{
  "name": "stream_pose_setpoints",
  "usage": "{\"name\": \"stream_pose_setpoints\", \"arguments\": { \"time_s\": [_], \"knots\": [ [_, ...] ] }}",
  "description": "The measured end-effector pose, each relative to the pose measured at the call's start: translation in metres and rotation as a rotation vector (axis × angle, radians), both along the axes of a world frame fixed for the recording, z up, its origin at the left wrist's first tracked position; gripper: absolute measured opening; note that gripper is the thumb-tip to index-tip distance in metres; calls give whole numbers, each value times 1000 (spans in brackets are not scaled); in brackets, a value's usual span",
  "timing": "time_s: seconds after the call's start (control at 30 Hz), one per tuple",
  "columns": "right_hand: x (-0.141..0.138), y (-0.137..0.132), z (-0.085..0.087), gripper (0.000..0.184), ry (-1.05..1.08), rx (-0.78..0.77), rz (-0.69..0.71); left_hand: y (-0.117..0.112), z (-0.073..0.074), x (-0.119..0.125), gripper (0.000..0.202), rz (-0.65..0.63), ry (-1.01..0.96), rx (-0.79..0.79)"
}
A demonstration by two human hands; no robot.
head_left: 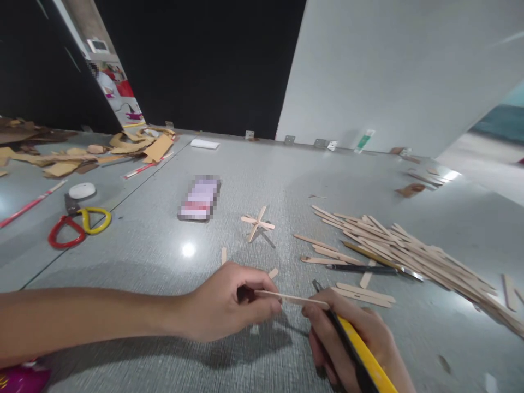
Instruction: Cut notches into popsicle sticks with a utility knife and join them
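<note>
My left hand [225, 300] is closed, pinching one end of a wooden craft stick [295, 299] between thumb and fingers. At the stick's other end are the thumb and forefinger of my right hand [356, 333], which is wrapped round a yellow and black utility knife [362, 352]. The knife's dark tip points up and away, beside the stick. Beyond the hands, a few crossed sticks form a star shape [257, 223] on the grey table [164, 273]. Two other stick ends show just past my left hand, partly hidden by it.
To the right lies a pile of craft sticks [401, 245], with a black pen-like tool [364, 268] at its near side. A phone [200, 197], red-and-yellow-handled scissors [79, 224], and a white rounded case [82, 190] are at left. Cardboard scraps [69, 158] lie at far left.
</note>
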State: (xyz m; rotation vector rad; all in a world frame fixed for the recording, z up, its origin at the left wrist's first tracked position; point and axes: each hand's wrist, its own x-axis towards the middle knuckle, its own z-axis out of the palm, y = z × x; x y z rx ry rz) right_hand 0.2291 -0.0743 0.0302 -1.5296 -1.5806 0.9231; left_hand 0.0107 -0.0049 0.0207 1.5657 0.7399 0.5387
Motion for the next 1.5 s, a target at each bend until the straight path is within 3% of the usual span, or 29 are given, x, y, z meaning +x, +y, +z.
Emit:
{"name": "stream_pose_setpoints", "arguments": {
  "time_s": [0.2, 0.43, 0.67, 0.87, 1.1, 1.23, 1.4, 1.5],
  "knots": [
    [6, -1, -11, 47, -31, 45, 188, -3, -1, 2, 29, 47, -1, -21],
    [-1, 3, 5, 50, 4, -52, 107, -3, 0, 1, 20, 34, 51, 19],
    [1, 3, 3, 55, 68, -173, 26, -3, 1, 1, 20, 58, 58, 16],
    [-2, 5, 9, 58, 69, -212, 10, -4, 0, 1, 21, 71, 18, 7],
    [-1, 7, 9, 55, 54, -247, 40, -2, 1, -1, 27, 1, -9, -11],
    [3, 8, 3, 55, 13, -204, 122, 0, 0, -2, 24, -11, -6, -24],
    [6, 4, -4, 50, -163, 18, 253, -2, -2, 0, 13, 40, -4, -25],
    [8, 2, -7, 45, -202, 73, 289, -3, -2, 0, 8, 44, 10, -3]
  ]
}}
